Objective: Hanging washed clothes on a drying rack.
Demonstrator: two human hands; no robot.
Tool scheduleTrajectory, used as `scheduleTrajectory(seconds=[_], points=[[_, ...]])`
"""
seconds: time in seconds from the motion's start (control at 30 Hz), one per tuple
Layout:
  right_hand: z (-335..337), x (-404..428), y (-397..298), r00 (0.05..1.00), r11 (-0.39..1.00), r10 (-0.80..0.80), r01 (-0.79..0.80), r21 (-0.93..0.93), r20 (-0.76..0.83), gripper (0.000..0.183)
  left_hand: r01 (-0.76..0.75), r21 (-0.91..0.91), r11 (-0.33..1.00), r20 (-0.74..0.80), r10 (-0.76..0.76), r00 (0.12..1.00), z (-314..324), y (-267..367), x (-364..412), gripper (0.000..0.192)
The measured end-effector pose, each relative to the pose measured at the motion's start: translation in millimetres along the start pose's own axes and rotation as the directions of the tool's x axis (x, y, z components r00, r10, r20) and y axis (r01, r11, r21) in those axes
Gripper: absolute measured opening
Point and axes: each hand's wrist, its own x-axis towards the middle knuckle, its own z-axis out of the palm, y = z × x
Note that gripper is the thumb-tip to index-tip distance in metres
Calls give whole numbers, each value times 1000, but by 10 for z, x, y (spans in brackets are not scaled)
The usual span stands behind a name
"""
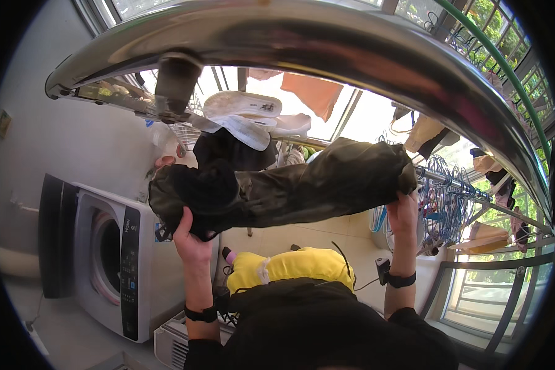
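Note:
A dark olive garment with a sleeve or leg shape (300, 189) is stretched sideways in front of me, bunched at its left end. My left hand (192, 243) grips that bunched end, its thumb on the cloth. At the other end, my right hand (402, 212) is closed on the garment's edge. Both wrists wear black straps. Close above the cloth, a curved shiny metal bar (277, 37) crosses the view. White shoe insoles (243, 104) lie beyond the garment. The fingers behind the cloth are hidden.
At the left stands a Haier top-loading washing machine (134, 273) with its lid (58, 236) raised. Many blue wire hangers (444, 199) hang from a metal rail on the right. An orange cloth (312, 92) hangs by the window. A slatted white unit (173, 344) stands at lower left.

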Motion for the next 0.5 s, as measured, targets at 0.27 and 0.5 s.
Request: scheduleTrajectory(seconds=[0.27, 0.5], points=[[-15, -350, -210, 857, -4, 441, 299, -954, 266, 45, 92, 531, 842, 73, -154, 985, 392, -564, 34, 34], [583, -557, 44, 634, 620, -55, 627, -472, 771, 84, -324, 672, 666, 649, -318, 691, 667, -1162, -283, 38]])
